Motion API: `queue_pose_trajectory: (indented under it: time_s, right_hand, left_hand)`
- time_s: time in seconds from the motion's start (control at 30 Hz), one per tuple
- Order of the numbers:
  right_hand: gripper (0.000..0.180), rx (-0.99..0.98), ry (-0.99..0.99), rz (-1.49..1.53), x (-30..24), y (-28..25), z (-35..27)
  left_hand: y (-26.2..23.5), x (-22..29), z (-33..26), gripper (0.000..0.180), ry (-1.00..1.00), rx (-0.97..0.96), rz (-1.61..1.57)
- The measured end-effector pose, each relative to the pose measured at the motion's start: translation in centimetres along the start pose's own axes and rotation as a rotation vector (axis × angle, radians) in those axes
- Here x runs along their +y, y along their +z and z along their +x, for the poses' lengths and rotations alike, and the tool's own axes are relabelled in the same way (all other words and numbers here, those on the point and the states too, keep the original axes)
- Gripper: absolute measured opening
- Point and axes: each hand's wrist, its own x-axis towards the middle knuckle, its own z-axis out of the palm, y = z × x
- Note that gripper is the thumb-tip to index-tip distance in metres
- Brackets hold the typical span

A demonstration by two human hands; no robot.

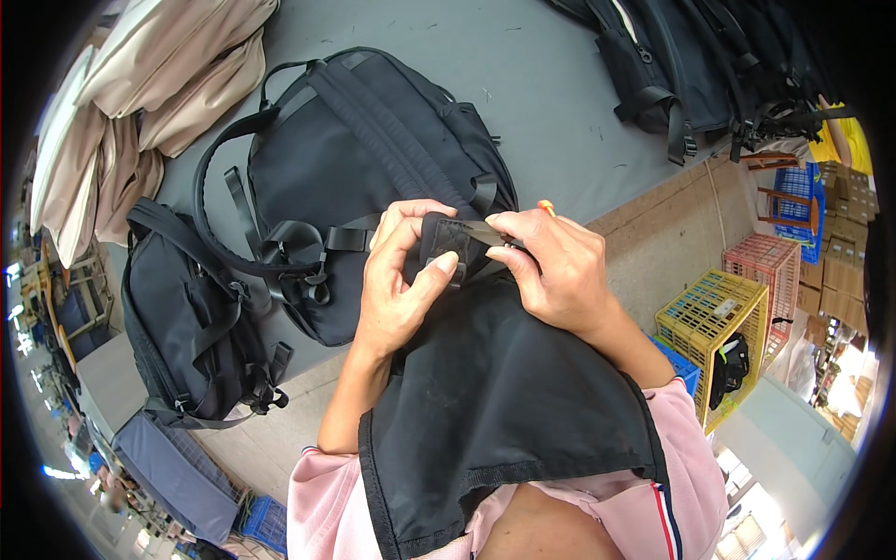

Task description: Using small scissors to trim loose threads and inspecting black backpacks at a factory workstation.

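We see the left hand [397,275] pinched on a black fabric piece [430,245], thumb pressed on its near face and fingers curled round its far edge. The right hand [555,266] is closed on a slim metal tool [481,233], gripped between thumb and fingers, its bright blade pointing left and lying against or just over the fabric piece; we cannot tell which. A small orange part [546,207] shows just above the right knuckles. The two hands work close together, with the blade between them. The fabric piece is held up at the lower right edge of a large black backpack [308,177], and we cannot tell whether it belongs to that bag. The backpack lies on a grey table [551,112], its webbing straps and buckles spread toward the left hand. Left of it we find a smaller black bag [173,308] at the table's near edge, and beyond that a heap of beige bags [177,70]. More black bags [677,70] are piled at the table's far right. Below the hands a black apron [523,383] covers the front of a pink shirt [691,420]. On the floor to the right we make out a yellow crate [700,308], a red crate [761,257] and a blue crate [793,229], with cardboard boxes [845,266] stacked behind.
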Motion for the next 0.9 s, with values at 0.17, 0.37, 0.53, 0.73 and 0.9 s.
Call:
queue_pose_trajectory:
  time_s: [0.17,0.37,0.53,0.73,0.9]
  right_hand:
    - [0.026,0.031,-0.059,-0.093,0.0,0.1,-0.2]
    - [0.024,0.04,0.01,-0.012,0.0,0.2,-0.2]
    - [0.021,0.065,0.178,0.193,-0.2,-0.1,-0.1]
    - [0.029,0.084,0.474,0.751,0.3,-0.8,-1.2]
    - [0.057,-0.23,0.505,0.881,0.4,0.3,0.7]
  left_hand:
    - [0.1,0.1,-0.1,0.025,-0.013,-0.002,0.006]
    - [0.2,0.2,0.0,0.025,-0.014,-0.001,-0.011]
    - [0.4,0.5,0.0,0.021,-0.037,-0.008,-0.032]
    - [0.4,0.8,-2.1,0.026,0.291,0.425,0.156]
    - [1.0,-0.5,-2.9,0.031,-0.371,0.136,-0.938]
